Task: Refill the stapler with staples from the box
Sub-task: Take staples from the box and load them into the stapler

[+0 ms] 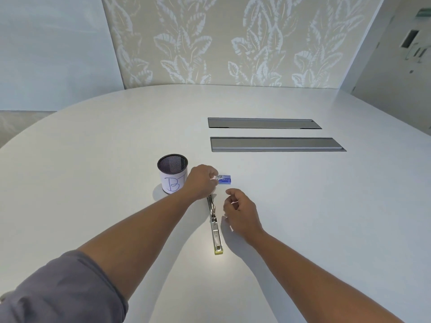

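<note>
Your stapler (216,231) lies swung fully open and flat on the white desk (303,194), a long metal strip with a yellowish end nearest you. Just beyond its far end sits the small blue staple box (225,179), its left end pinched by fingers (213,177).

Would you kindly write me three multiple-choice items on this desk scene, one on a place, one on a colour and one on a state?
1. Where is the mesh pen cup relative to the staple box?
A. To its left
B. To its right
C. On top of it

2. What colour is the staple box?
A. Red
B. Blue
C. Green

3. How does the stapler lie on the table?
A. Closed
B. Opened out flat
C. Standing on end

Answers: 1 A, the cup stands left of the box, beyond the left hand. 2 B, its sleeve is blue. 3 B, the stapler's metal channel faces up beside the right hand.
</note>
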Motion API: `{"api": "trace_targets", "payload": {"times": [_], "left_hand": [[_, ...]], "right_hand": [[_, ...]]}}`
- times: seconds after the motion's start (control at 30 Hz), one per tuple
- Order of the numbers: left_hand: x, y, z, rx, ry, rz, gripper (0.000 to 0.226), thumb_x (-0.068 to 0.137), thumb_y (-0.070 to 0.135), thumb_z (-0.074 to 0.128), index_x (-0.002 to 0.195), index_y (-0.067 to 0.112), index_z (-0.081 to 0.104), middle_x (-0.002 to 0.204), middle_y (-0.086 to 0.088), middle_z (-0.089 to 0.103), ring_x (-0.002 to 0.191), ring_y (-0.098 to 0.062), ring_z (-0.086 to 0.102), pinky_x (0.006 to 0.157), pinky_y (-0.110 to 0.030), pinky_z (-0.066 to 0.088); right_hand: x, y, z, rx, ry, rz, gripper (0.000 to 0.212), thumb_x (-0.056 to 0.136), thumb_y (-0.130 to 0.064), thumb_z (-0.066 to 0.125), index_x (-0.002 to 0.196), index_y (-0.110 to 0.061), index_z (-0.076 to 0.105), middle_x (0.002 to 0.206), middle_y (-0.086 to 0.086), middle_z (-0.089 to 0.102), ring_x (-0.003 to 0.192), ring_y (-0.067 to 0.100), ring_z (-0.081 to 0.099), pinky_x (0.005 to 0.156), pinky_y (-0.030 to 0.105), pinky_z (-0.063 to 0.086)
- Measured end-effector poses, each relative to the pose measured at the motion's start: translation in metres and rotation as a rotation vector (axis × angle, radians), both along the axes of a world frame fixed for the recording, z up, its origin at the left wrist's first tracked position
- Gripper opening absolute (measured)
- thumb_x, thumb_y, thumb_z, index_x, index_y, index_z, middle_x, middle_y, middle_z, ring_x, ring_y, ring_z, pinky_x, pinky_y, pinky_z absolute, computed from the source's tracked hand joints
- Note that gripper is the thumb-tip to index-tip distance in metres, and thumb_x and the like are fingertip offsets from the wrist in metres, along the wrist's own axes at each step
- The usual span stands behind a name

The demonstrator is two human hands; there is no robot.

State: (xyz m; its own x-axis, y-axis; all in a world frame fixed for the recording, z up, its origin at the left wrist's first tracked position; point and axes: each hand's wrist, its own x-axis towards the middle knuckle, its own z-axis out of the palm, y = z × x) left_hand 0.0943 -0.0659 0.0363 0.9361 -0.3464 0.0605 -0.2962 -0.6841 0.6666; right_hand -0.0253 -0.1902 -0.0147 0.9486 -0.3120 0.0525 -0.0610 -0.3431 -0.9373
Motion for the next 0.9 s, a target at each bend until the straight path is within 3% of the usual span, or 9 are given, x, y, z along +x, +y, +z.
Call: {"api": "trace_targets", "payload": {"times": [0.1, 0.3, 0.47, 0.63, 0.9], "left_hand": [[0.009, -0.008, -0.007, -0.022, 0.039, 0.018, 0.035, 0.087, 0.018, 0.074, 0.122, 0.012, 0.069, 0.119, -0.006, 0.065, 0.104, -0.022, 0.062, 0.085, -0.028, 0.047], [0.022, -0.015, -0.015, -0.022, 0.085, 0.026, 0.041, 0.085, 0.017, 0.077, 0.124, 0.014, 0.068, 0.127, -0.007, 0.063, 0.110, -0.023, 0.063, 0.087, -0.030, 0.049], [0.028, -0.020, -0.015, -0.034, 0.112, -0.014, 0.047, 0.079, 0.022, 0.083, 0.124, 0.018, 0.068, 0.128, -0.004, 0.060, 0.112, -0.023, 0.063, 0.094, -0.039, 0.053], [0.032, -0.023, -0.016, 0.073, 0.040, -0.071, 0.034, 0.078, 0.026, 0.082, 0.110, 0.017, 0.076, 0.121, -0.005, 0.064, 0.112, -0.023, 0.061, 0.094, -0.037, 0.051], [0.037, -0.026, -0.013, 0.072, 0.032, -0.076, 0.027, 0.077, 0.021, 0.080, 0.103, 0.013, 0.076, 0.110, -0.003, 0.070, 0.101, -0.024, 0.065, 0.088, -0.038, 0.054]], "right_hand": [[0.016, -0.010, 0.007, -0.071, 0.029, -0.027, 0.038, 0.091, -0.011, 0.055, 0.128, -0.016, 0.060, 0.092, -0.003, 0.066, 0.065, 0.018, 0.061, 0.079, 0.046, 0.058], [0.047, -0.035, 0.013, -0.132, 0.118, -0.057, 0.041, 0.091, -0.011, 0.057, 0.131, -0.014, 0.057, 0.097, 0.004, 0.069, 0.085, 0.029, 0.068, 0.081, 0.048, 0.059], [0.071, -0.046, 0.011, -0.168, 0.160, -0.047, 0.043, 0.090, -0.007, 0.062, 0.132, -0.014, 0.059, 0.101, 0.001, 0.066, 0.088, 0.025, 0.066, 0.082, 0.043, 0.058], [0.086, -0.050, 0.008, -0.207, 0.191, -0.031, 0.047, 0.086, -0.007, 0.066, 0.131, -0.015, 0.060, 0.099, -0.004, 0.066, 0.090, 0.020, 0.062, 0.081, 0.032, 0.052], [0.101, -0.058, 0.007, -0.273, 0.196, 0.031, 0.045, 0.087, -0.015, 0.072, 0.131, -0.017, 0.061, 0.085, -0.013, 0.063, 0.084, 0.014, 0.060, 0.078, 0.034, 0.051]]}}
